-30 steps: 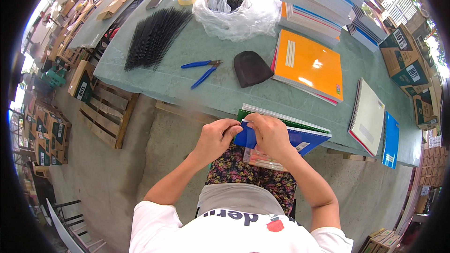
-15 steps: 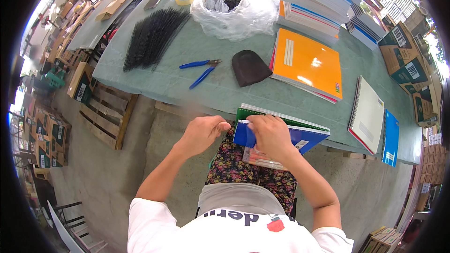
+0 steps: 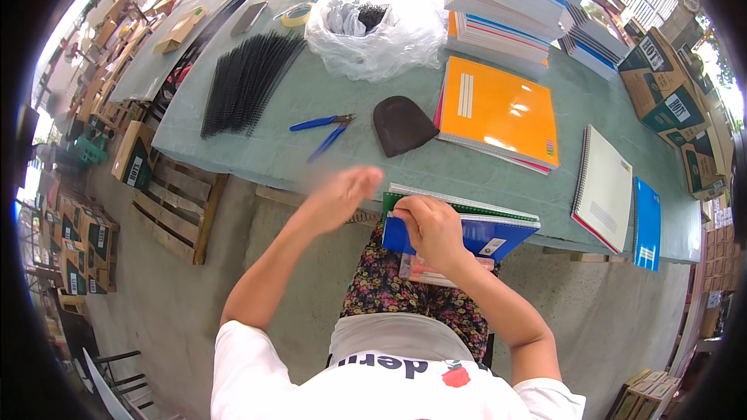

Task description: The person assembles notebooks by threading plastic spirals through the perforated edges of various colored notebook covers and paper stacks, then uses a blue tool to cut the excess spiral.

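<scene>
A blue notebook with a green inner cover stands tilted at the table's near edge, its spine side up. My right hand is closed on its upper left part, thumb and fingers pinching near the punched edge. My left hand is just left of the notebook, apart from it and smeared by motion, so its fingers do not show clearly. A short length of spiral coil sticks out below that hand, beside the notebook's left end. Under the notebook, a clear packet with pinkish contents lies on my lap.
On the green table lie blue-handled cutters, a dark rounded pad, black coils, a plastic bag, orange notebooks, a white notebook, and a blue one. Tall notebook stacks and cartons stand beyond.
My left hand has moved up, blurring, and a coil end now shows below it. My right hand stays on the notebook. The whole view has shifted slightly.
</scene>
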Demonstrator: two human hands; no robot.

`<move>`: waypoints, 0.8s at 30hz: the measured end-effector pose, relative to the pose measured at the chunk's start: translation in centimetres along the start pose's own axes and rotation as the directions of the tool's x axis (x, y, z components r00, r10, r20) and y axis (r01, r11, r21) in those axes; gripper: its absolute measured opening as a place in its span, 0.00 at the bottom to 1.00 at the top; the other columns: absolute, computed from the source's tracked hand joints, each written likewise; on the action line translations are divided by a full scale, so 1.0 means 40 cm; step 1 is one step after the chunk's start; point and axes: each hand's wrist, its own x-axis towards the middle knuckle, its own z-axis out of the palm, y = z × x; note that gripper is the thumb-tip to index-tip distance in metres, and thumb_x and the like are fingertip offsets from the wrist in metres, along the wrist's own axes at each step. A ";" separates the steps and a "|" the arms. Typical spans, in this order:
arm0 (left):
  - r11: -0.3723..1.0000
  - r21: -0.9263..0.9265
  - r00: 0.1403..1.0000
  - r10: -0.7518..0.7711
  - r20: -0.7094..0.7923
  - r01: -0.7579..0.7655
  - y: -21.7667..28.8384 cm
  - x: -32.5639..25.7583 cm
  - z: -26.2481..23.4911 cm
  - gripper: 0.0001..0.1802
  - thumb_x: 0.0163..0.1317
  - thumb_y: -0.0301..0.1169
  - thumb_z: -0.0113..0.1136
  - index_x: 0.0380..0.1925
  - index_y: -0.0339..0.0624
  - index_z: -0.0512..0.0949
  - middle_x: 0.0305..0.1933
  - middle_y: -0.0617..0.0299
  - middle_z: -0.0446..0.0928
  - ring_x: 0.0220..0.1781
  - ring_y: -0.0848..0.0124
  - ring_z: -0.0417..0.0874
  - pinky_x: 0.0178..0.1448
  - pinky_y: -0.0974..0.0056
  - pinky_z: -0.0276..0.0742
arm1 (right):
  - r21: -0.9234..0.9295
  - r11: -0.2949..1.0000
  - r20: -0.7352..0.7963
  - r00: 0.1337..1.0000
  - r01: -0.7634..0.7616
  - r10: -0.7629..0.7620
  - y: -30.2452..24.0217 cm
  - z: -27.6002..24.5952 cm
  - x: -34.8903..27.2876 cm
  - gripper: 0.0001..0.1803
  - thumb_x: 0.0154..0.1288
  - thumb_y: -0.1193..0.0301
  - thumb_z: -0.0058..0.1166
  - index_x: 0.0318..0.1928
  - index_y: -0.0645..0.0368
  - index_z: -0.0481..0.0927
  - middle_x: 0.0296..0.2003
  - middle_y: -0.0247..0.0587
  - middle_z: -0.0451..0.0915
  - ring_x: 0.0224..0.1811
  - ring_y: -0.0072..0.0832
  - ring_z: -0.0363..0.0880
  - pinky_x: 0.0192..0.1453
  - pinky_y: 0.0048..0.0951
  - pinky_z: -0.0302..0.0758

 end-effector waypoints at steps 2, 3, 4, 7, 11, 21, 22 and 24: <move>0.903 0.431 0.944 0.145 -0.295 -0.004 -0.025 0.096 -0.017 0.33 0.61 0.58 0.49 0.48 0.36 0.73 0.28 0.52 0.77 0.29 0.65 0.77 0.37 0.64 0.73 | -0.028 0.999 0.040 0.999 -0.021 0.023 -0.023 -0.004 0.011 0.05 0.60 0.69 0.54 0.34 0.56 0.77 0.26 0.38 0.79 0.30 0.35 0.78 0.35 0.35 0.71; 0.846 0.532 0.901 0.199 -0.386 0.041 -0.061 0.160 -0.014 0.31 0.60 0.54 0.52 0.49 0.37 0.72 0.27 0.51 0.76 0.28 0.65 0.77 0.36 0.63 0.73 | -0.062 0.997 0.074 0.996 -0.036 0.041 -0.036 -0.006 0.019 0.06 0.60 0.68 0.53 0.34 0.57 0.78 0.26 0.39 0.79 0.29 0.37 0.78 0.35 0.36 0.72; 0.780 0.618 0.848 0.264 -0.460 0.093 -0.083 0.220 -0.005 0.29 0.59 0.51 0.56 0.50 0.38 0.71 0.25 0.50 0.76 0.27 0.65 0.77 0.35 0.62 0.72 | -0.065 0.997 0.074 0.997 -0.028 0.033 -0.042 -0.003 0.020 0.06 0.60 0.68 0.53 0.34 0.57 0.78 0.26 0.39 0.79 0.29 0.37 0.78 0.35 0.36 0.72; 0.936 0.349 0.905 0.189 -0.381 -0.048 -0.036 0.302 0.010 0.23 0.57 0.41 0.59 0.48 0.40 0.72 0.40 0.42 0.77 0.44 0.47 0.77 0.49 0.54 0.72 | 0.026 0.999 0.044 0.998 0.039 -0.040 -0.037 0.026 0.012 0.08 0.54 0.73 0.58 0.36 0.57 0.78 0.30 0.43 0.79 0.32 0.36 0.78 0.36 0.34 0.73; 0.989 -0.102 0.852 0.035 -0.522 -0.103 0.203 0.130 -0.034 0.20 0.53 0.29 0.61 0.48 0.42 0.72 0.38 0.55 0.76 0.45 0.68 0.76 0.49 0.66 0.71 | -0.073 0.995 -0.100 0.993 -0.063 0.055 -0.007 -0.004 0.022 0.08 0.53 0.72 0.59 0.36 0.58 0.78 0.30 0.44 0.78 0.34 0.37 0.78 0.37 0.34 0.74; 0.769 0.574 0.794 0.522 -0.312 -0.280 -0.019 -0.153 0.128 0.16 0.50 0.20 0.63 0.41 0.46 0.79 0.37 0.57 0.71 0.32 0.63 0.77 0.31 0.64 0.74 | -0.333 0.935 0.134 0.975 -0.124 0.177 0.052 -0.172 -0.070 0.10 0.51 0.65 0.61 0.32 0.57 0.79 0.25 0.38 0.80 0.32 0.36 0.79 0.37 0.35 0.72; 0.773 0.569 0.800 0.515 -0.307 -0.280 -0.019 -0.138 0.127 0.16 0.50 0.20 0.63 0.41 0.46 0.79 0.37 0.57 0.71 0.32 0.63 0.77 0.31 0.64 0.74 | -0.322 0.943 0.088 0.989 -0.087 0.121 0.068 -0.182 -0.081 0.10 0.51 0.66 0.61 0.31 0.57 0.80 0.24 0.37 0.80 0.31 0.35 0.79 0.36 0.35 0.71; 0.738 0.598 0.618 0.636 -0.462 -0.313 -0.014 -0.091 0.114 0.18 0.47 0.19 0.64 0.39 0.46 0.80 0.35 0.57 0.71 0.28 0.66 0.74 0.29 0.66 0.72 | -0.260 0.963 0.066 0.994 -0.064 0.084 0.071 -0.179 -0.091 0.09 0.50 0.67 0.61 0.31 0.56 0.81 0.24 0.36 0.80 0.28 0.34 0.78 0.35 0.33 0.70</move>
